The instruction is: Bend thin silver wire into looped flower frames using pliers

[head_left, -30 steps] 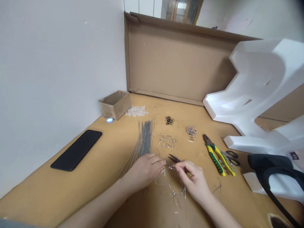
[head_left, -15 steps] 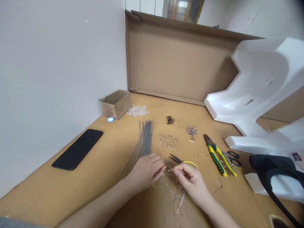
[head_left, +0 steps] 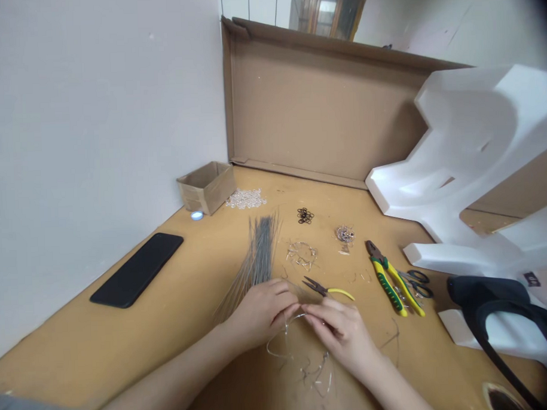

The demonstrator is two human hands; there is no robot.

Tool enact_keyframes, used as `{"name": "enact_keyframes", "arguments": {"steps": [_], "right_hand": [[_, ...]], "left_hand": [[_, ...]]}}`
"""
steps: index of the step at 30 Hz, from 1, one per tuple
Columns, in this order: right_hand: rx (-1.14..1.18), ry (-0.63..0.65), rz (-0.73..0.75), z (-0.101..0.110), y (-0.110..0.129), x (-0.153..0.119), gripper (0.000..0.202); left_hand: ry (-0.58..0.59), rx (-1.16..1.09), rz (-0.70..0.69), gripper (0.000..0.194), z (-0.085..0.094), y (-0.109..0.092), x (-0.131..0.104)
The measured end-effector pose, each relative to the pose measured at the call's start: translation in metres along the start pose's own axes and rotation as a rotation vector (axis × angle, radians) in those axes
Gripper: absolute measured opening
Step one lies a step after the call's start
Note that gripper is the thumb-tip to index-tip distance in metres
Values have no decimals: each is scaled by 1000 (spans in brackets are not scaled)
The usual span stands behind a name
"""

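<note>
My left hand (head_left: 263, 313) is closed in a pinch on a thin looped wire piece (head_left: 277, 353) that hangs below it. Beside it, my right hand (head_left: 343, 328) pinches the same wire, its fingertips almost touching the left ones. More bent wire pieces (head_left: 317, 374) lie beneath the hands, slightly blurred. A bundle of straight grey wires (head_left: 262, 247) lies just beyond my left hand. Small pliers with yellow handles (head_left: 319, 287) rest past my right fingers, partly hidden by that hand. Farther back are a ring of bent wires (head_left: 302, 255) and black rings (head_left: 305, 216).
Large green-yellow pliers (head_left: 388, 282) and scissors (head_left: 417, 283) lie to the right, near white foam (head_left: 469, 144) and a black strap-like object (head_left: 487, 293). At left are a black phone (head_left: 136, 269), a small cardboard box (head_left: 206, 189) and clear small pieces (head_left: 246, 198). A wire cluster (head_left: 345, 233) sits behind.
My right hand has shifted left, bringing its fingertips up against the left ones. The held wire loop now hangs farther left, below my left fingers.
</note>
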State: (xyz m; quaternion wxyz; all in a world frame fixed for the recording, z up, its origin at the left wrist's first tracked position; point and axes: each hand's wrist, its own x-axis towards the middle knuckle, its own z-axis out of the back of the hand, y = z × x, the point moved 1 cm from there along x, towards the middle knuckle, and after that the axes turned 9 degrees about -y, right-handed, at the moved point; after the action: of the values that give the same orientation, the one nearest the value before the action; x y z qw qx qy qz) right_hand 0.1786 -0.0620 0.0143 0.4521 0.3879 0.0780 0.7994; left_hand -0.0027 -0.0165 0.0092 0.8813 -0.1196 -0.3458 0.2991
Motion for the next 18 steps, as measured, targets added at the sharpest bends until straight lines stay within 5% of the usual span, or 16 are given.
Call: {"name": "enact_keyframes", "arguments": {"steps": [7, 18], "right_hand": [[131, -2, -68, 3, 0, 3, 20], [234, 76, -159, 10, 1, 8, 20]], "left_hand": [[-125, -194, 26, 15, 2, -1, -2], [-102, -326, 23, 16, 9, -6, 0]]}}
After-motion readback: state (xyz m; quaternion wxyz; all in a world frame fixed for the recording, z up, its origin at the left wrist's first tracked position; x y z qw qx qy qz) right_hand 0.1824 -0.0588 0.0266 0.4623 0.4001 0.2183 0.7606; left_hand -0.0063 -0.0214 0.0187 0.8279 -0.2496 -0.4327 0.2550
